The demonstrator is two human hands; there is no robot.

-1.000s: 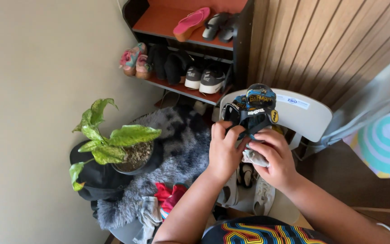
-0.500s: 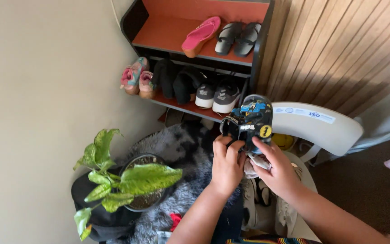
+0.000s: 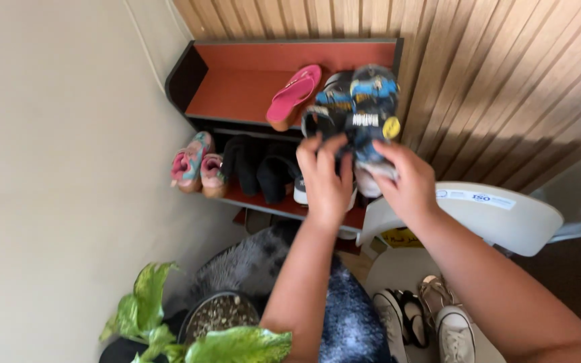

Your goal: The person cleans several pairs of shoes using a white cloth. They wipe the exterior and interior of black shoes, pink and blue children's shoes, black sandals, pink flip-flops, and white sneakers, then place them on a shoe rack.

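Observation:
Both my hands hold a pair of small dark blue sandals (image 3: 358, 111) with yellow and light blue patches, lifted in front of the shoe rack (image 3: 237, 87). My left hand (image 3: 325, 176) grips the sandals from below on the left side. My right hand (image 3: 406, 183) grips them from below on the right. The sandals hang just in front of the rack's upper shelf, beside a pink flip-flop (image 3: 294, 95) lying there. Part of a dark shoe behind the sandals is hidden.
The lower shelf carries pink children's shoes (image 3: 196, 165), black shoes (image 3: 257, 168) and a sneaker partly behind my hands. A white plastic chair (image 3: 492, 215) stands at the right with shoes (image 3: 425, 319) on its seat. A potted green plant (image 3: 189, 329) and grey fluffy rug (image 3: 250, 259) lie below.
My hands have raised the sandals from beside the chair back up toward the rack's upper shelf. The view has tilted upward, so the plant has slid to the bottom edge.

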